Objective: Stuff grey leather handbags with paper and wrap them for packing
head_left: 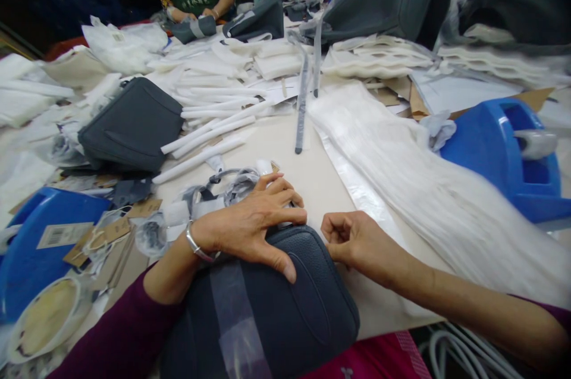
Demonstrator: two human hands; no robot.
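Observation:
A dark blue-grey bag (267, 301) with a rounded, piped edge lies at the table's near edge, towards my lap. A strip of clear plastic film (235, 313) wraps across its face. My left hand (259, 224) grips the bag's far edge, thumb on the face and fingers reaching over the top; a silver bangle is on that wrist. Close beside the bag's upper right corner, my right hand (348, 242) is closed in a pinch. What its fingertips hold is hidden. Plastic-wrapped straps (241, 185) lie just beyond my left hand.
White foam sheeting (401, 177) runs along the right, near a blue tape dispenser (491, 153). Another blue dispenser (49, 242) and a tape roll (49, 319) stand left. White foam tubes (214, 135) and another dark bag (131, 123) lie beyond. Two people work across the table.

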